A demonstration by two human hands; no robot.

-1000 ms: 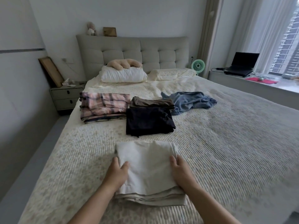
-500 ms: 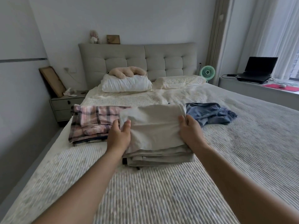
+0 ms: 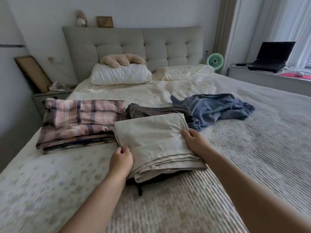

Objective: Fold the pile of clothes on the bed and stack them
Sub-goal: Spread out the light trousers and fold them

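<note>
Clothes on the bed (image 3: 252,165): we see four bundles lying mid-mattress on a ribbed pale cover.
Plaid stack (image 3: 79,121): pink-and-dark check, folded flat in several layers, just left of our beige piece and touching it.
Beige garment (image 3: 154,140): folded into a thick rectangle with layered edges showing along the near side; it rests on top of a black garment (image 3: 151,179), of which only a dark strip and a small tab peek out beneath.
Blue garment (image 3: 213,110): still crumpled and unfolded, to the right behind.
Brown garment (image 3: 151,111): folded, directly behind the beige one.
Left hand (image 3: 121,163): our fingers curl round the beige fold's left near edge, pinching it.
Right hand (image 3: 195,142): fingers grip the right edge, thumb on top.
</note>
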